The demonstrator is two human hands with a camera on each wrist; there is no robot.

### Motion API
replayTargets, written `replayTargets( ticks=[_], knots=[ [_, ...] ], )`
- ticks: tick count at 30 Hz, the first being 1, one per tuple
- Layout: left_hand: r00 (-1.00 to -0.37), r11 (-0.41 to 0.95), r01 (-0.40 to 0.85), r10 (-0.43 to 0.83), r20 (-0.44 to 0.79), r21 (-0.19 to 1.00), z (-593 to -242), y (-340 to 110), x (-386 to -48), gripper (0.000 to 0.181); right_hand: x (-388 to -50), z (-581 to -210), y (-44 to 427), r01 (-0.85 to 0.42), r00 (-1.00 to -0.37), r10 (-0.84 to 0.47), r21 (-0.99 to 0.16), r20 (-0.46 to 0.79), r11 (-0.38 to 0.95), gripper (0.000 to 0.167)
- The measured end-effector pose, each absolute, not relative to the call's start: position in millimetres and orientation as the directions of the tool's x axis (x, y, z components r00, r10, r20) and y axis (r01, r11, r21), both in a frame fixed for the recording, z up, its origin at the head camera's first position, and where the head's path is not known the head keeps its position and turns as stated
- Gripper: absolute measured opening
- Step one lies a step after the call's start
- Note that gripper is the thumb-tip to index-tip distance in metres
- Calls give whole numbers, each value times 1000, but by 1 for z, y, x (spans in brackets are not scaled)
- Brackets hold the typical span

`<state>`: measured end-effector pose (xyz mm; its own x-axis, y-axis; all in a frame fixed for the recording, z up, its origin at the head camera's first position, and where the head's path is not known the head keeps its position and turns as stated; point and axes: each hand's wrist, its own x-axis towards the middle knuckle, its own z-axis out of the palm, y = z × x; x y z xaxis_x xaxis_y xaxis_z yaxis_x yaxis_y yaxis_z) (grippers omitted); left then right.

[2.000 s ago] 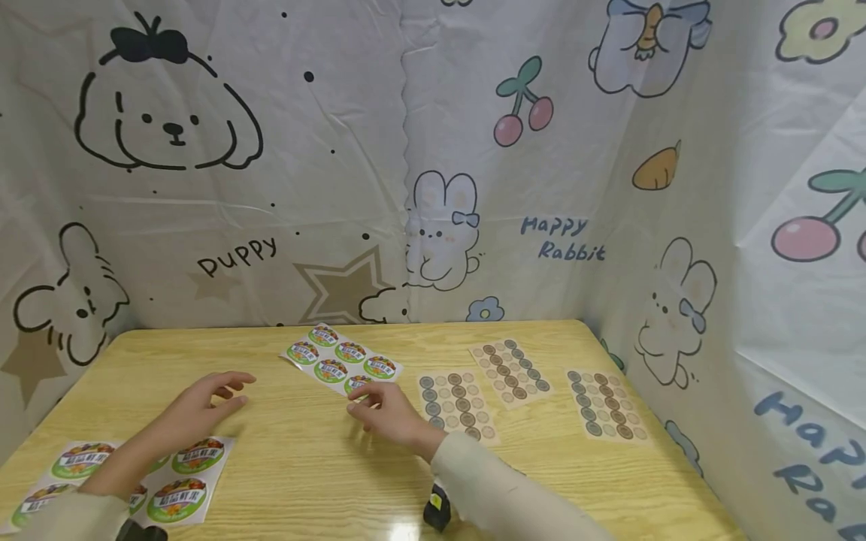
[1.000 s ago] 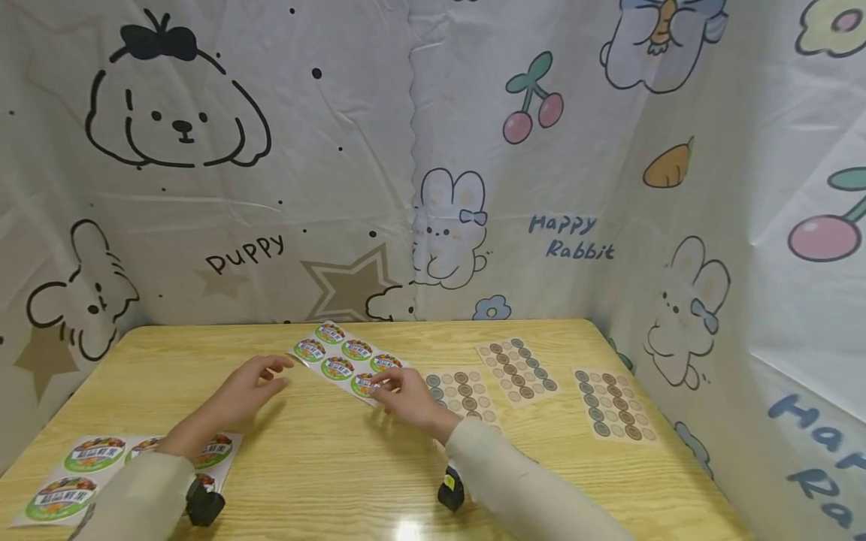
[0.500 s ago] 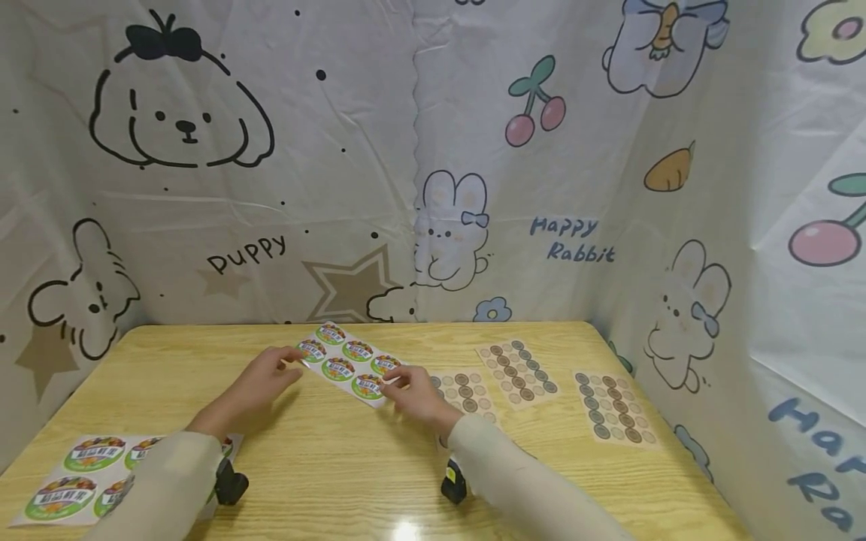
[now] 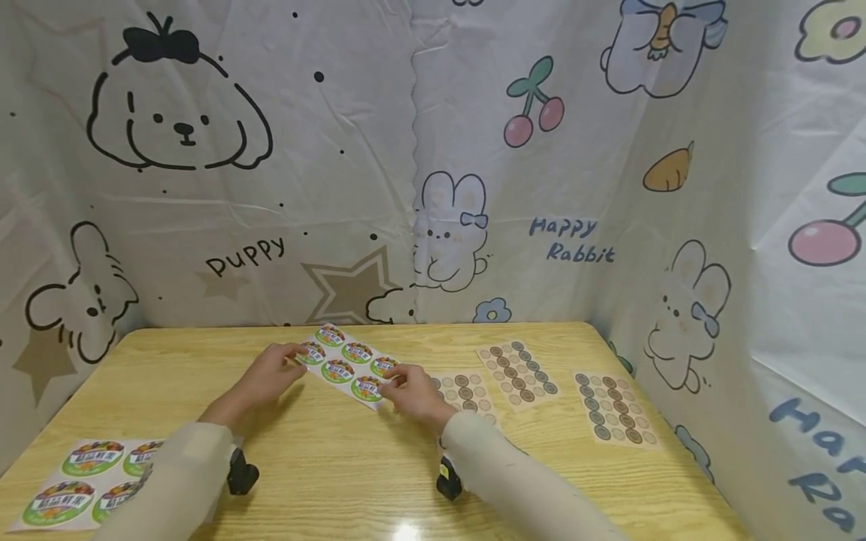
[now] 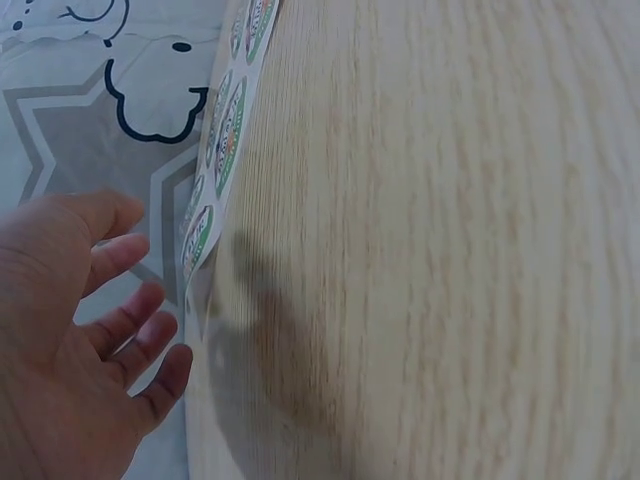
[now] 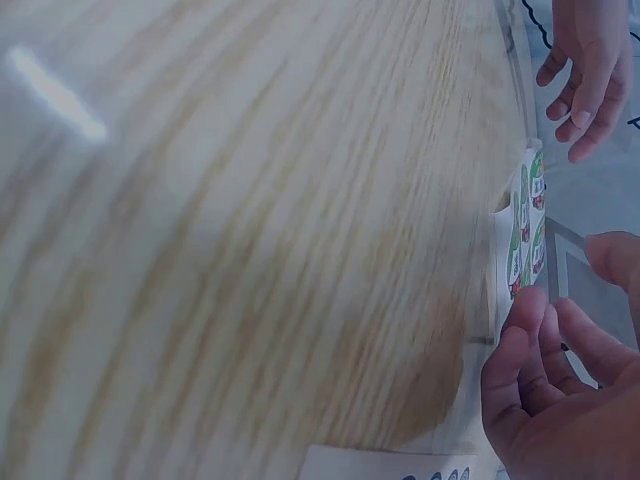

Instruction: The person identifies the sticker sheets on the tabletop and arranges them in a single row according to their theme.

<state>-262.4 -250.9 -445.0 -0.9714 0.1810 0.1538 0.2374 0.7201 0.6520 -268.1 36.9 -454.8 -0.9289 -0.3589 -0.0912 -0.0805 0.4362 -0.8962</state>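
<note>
Flanking the sticker sheet (image 4: 352, 362), head view: the left hand (image 4: 267, 373) is at its left corner, the right hand (image 4: 416, 394) at its right end; it lies aslant towards the far edge of the desk (image 4: 338, 466).
Oval stickers, head view: six show on this sheet, so peeling looks not yet begun; the larger sticker sheet (image 4: 95, 481) lies at near left, partly hidden by the left sleeve (image 4: 172, 473).
Coin-patterned sheets, head view: the outer coin sheet (image 4: 614, 406) and middle coin sheet (image 4: 517, 373) lie already set out; the inner coin sheet (image 4: 467, 394) is partly hidden by the right hand.
Left corner, left wrist view: the fingers (image 5: 130, 316) are spread and loosely bent, pinching nothing visible, just beside the sheet; a firm hold seems not yet made.
Right end, right wrist view: the fingers are bent and close together; whether they pinch the edge, I cannot tell. Placing or lifting the sheet seems unfinished, which of the two is unclear.
</note>
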Motion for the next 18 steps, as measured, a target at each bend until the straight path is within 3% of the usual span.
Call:
replayTargets(
  ticks=[18],
  knots=[
    [-983,770,184,161,93,611,-446,-242,-274,47,-269,-449,35,-110,-934,-336,-802,-119,588,46]
  ],
)
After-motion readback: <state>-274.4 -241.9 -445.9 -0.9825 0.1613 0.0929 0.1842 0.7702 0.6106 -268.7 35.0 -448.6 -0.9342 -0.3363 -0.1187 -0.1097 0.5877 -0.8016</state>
